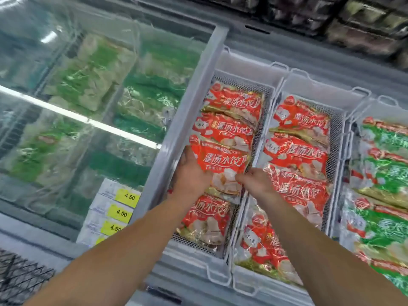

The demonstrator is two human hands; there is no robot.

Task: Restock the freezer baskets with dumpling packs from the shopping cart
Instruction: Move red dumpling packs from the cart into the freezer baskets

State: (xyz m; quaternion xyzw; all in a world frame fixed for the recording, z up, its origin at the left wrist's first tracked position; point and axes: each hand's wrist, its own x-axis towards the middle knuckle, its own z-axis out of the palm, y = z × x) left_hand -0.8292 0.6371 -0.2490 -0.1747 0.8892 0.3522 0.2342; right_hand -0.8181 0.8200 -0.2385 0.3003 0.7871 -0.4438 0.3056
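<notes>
A red dumpling pack [220,161] lies on top of the row of red packs in the left white freezer basket [217,250]. My left hand [191,173] grips its left edge, and my right hand [254,180] pinches its lower right corner. More red packs fill the neighbouring basket [335,120]. Green dumpling packs [382,164] fill the basket on the right. The black mesh of the shopping cart [19,277] shows at the bottom left corner.
The slid-open glass freezer lid [88,107] covers green packs on the left. Its grey frame [187,120] runs beside the left basket. Yellow 4.50 price tags [119,213] sit on the freezer's front edge. Dark packaged goods [353,23] line a shelf behind the freezer.
</notes>
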